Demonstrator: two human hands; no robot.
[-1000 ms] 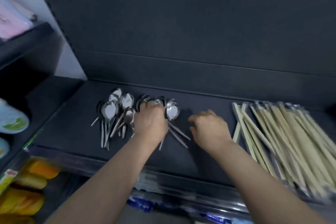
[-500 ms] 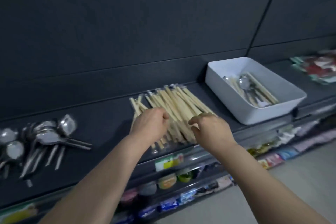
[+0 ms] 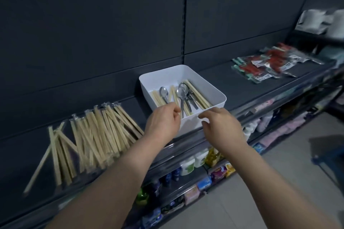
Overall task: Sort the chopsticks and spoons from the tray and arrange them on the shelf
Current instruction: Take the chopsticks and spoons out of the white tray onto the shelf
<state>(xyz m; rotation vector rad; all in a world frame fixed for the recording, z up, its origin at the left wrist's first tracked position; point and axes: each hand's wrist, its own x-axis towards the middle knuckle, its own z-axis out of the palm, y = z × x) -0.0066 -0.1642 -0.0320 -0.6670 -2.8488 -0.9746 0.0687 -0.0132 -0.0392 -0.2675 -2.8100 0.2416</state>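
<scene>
Left hand (image 3: 163, 121) at the near rim of the tray (image 3: 167, 77), fingers bunched — holding anything? Can't tell. Right hand (image 3: 221, 125) beside it, loosely curled, empty. Spoons (image 3: 180, 91) and chopsticks (image 3: 198, 95) lie mixed inside — best lift one kind, by the handles.

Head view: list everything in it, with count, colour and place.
shelf: one, dark grey, across the middle
tray: one, white, on the shelf, centre
spoons: at least three, silver, in the tray
tray chopsticks: several, pale wood, in the tray
chopstick pile: many, pale wood, clear wraps, on the shelf left of the tray
packets: several, red and green, on the shelf right of the tray
lower goods: many, mixed colours, shelves below
left hand: fingers curled over the tray's near-left corner; grip unclear
right hand: fingers relaxed, at the tray's near wall
</scene>
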